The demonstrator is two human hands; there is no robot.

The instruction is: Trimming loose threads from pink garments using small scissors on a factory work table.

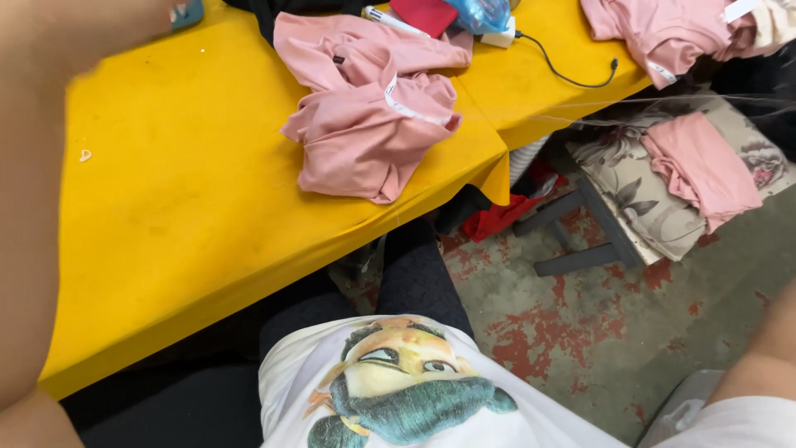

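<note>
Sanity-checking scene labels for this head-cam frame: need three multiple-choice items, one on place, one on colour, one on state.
1. Where does the crumpled pink fabric garment nearest the person lie?
A. on the floor
B. on the yellow-covered table
C. on the person's lap

2. What colour is the thin cable on the table?
A. black
B. white
C. red

3. How does the pink folded cloth on the floral cushioned stool lie?
A. hanging from a hook
B. rolled into a tube
C. flat on the cushion

Answers: 1 B, the garment rests in a heap on the yellow top, near its front edge. 2 A, the cable curves dark across the yellow surface. 3 C, the cloth lies spread on the floral seat beside the table.
</note>
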